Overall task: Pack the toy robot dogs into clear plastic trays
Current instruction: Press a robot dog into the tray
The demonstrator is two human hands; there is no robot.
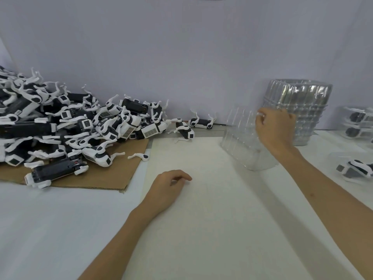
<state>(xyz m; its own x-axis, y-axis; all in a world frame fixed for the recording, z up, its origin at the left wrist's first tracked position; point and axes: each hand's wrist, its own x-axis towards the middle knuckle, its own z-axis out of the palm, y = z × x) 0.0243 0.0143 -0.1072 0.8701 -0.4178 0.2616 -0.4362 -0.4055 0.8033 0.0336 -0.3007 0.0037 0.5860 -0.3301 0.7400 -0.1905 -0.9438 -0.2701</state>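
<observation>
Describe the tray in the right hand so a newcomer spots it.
Find the tall stack of clear trays against the back wall at right. Just left of it, the right hand grips one clear plastic tray. It alone is tilted, empty, off the stack.

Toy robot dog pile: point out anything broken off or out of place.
A detached white leg lies alone at the edge of the cardboard sheet, joined to no dog. One toy robot dog lies legs-up by the wall, apart from the pile.
</observation>
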